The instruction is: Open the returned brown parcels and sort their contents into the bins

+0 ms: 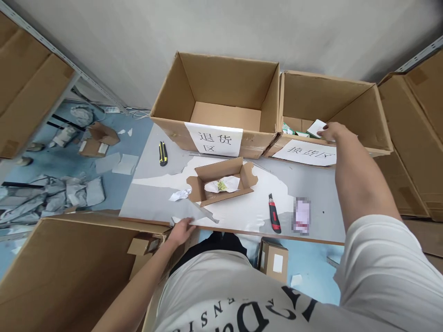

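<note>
My right hand [332, 131] reaches over the front wall of the right-hand carton [360, 108] and grips a small white box with a green side [316, 128]. More green-and-white small boxes [288, 129] lie in that carton beside it. At the table's front edge rests my left hand [182, 231], fingers apart and holding nothing. Between the hands an opened brown cardboard box [221, 196] lies on the table, with white paper [232, 183] and something yellow-green inside. A crumpled piece of white paper [180, 195] touches its left flap.
A larger labelled carton [228, 83] stands at the back. Two utility knives, one yellow-black [163, 153] and one red-black [274, 214], lie on the table [148, 198]. Near the front edge is a blurred pinkish item [302, 215]. A big open carton [69, 267] stands front left.
</note>
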The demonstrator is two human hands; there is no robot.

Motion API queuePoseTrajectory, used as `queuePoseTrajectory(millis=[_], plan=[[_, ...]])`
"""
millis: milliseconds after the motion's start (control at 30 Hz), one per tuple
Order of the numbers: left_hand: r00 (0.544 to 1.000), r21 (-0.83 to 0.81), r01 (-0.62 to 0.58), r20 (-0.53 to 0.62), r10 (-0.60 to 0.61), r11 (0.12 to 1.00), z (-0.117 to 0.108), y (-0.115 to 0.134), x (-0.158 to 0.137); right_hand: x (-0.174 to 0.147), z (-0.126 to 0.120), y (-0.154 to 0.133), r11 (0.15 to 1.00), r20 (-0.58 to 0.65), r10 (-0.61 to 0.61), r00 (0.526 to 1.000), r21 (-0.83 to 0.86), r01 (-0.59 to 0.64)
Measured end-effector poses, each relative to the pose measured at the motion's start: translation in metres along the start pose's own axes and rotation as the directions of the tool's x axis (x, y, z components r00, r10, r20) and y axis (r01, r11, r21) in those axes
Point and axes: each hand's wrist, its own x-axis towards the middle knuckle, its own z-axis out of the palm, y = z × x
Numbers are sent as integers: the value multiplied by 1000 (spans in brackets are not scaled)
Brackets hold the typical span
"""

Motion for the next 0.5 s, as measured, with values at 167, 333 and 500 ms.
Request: queuePoseTrajectory(millis=[167,333,500], plan=[[942,67,132,-318,-104,989,-23,6,34,-120,11,1,900,-672,-259,694,93,426],[939,96,164,-321,-125,982,-29,17,68,-256,152,-15,727,-230,-164,959,630,275],[949,12,74,-307,-67,997,-17,35,90,-298,257,-50,700,298,-324,898,714,16]])
